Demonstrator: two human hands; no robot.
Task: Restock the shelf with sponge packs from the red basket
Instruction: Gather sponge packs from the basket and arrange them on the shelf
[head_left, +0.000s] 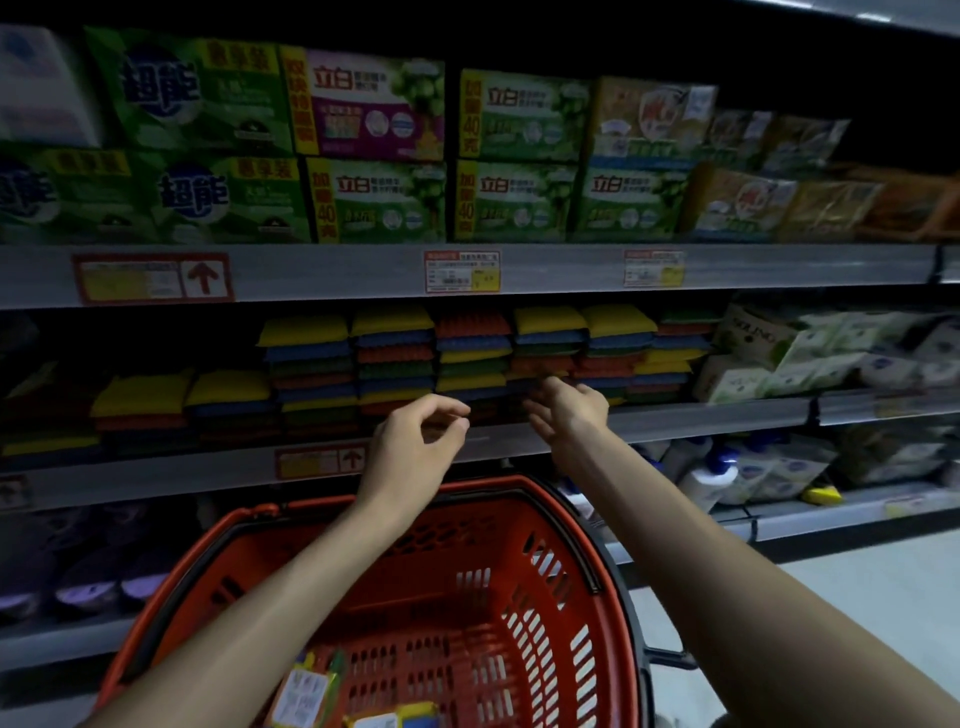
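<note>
Dim aisle: grey metal shelf mid-frame carries stacked multicoloured sponge packs; my left hand loosely curled, empty, right hand spread.

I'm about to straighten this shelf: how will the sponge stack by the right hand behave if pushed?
Probably light and squashy: the sponge stack is made of puffy, pillow-like packs. It would likely shear or topple rather than slide as one, since its layers sit unevenly and it stands tall. Neighbouring stacks crowd it, so they may shift too.
</note>
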